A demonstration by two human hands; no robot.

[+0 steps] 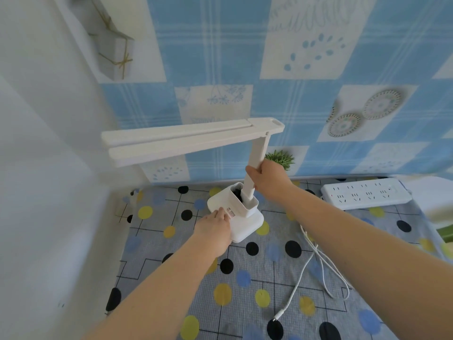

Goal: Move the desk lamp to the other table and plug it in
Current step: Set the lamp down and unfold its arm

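A white desk lamp (193, 141) stands on a table covered in a grey cloth with coloured dots (245, 278). Its long flat head reaches out to the left above the square base (247, 227). My right hand (269, 180) grips the lamp's upright stem low down. My left hand (215, 224) holds the left side of the base, fingers lying along it. A white power cable (318, 263) lies loose on the cloth to the right, its small plug end (278, 317) free near the front. A white power strip (365, 192) lies at the back right.
A blue and white patterned wall (269, 69) rises right behind the table. A white wall (36, 168) closes the left side. A small green plant (282, 157) sits behind my right hand. A green leaf (443, 231) shows at the right edge.
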